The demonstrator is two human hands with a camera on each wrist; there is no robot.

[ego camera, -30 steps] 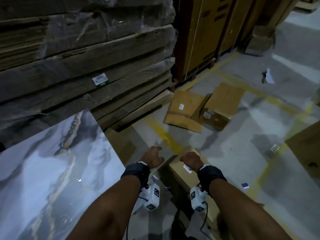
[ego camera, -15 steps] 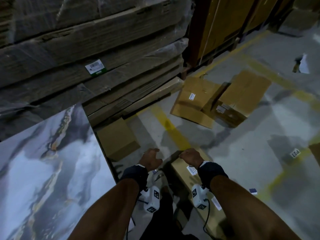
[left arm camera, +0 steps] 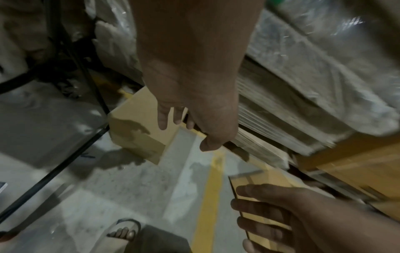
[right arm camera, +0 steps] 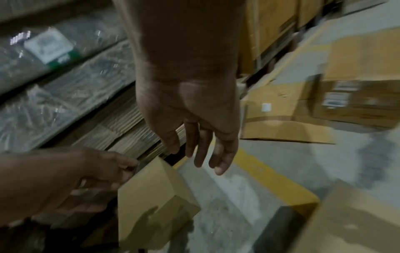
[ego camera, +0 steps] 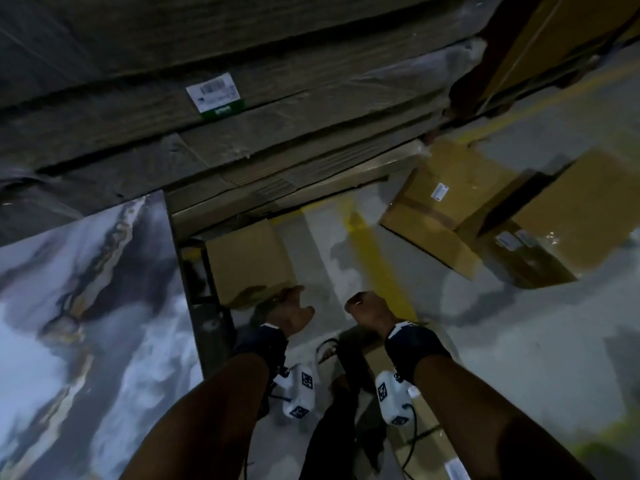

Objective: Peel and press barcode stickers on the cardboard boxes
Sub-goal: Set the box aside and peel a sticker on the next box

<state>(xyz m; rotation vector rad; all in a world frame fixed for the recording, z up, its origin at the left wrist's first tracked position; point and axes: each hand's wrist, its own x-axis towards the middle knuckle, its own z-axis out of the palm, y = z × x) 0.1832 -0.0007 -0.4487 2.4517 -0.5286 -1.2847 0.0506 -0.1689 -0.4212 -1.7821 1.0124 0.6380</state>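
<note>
Left hand [ego camera: 290, 311] over small box [ego camera: 247, 263], fingers loose, holding nothing. Right hand [ego camera: 369, 311] near it, fingers relaxed, empty, above yellow floor line [ego camera: 372, 252].

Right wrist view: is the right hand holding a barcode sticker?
No. The right hand hangs with relaxed, empty fingers above the grey concrete floor.

My view looks down on a grey concrete floor [ego camera: 502, 358] crossed by a yellow painted line [ego camera: 377, 268]. A small cardboard box [ego camera: 247, 261] sits on it beside a wrapped stack of flat cartons [ego camera: 277, 161]; two larger boxes [ego camera: 446, 216] lie near, and a marbled slab [ego camera: 79, 323] rests at left.
</note>
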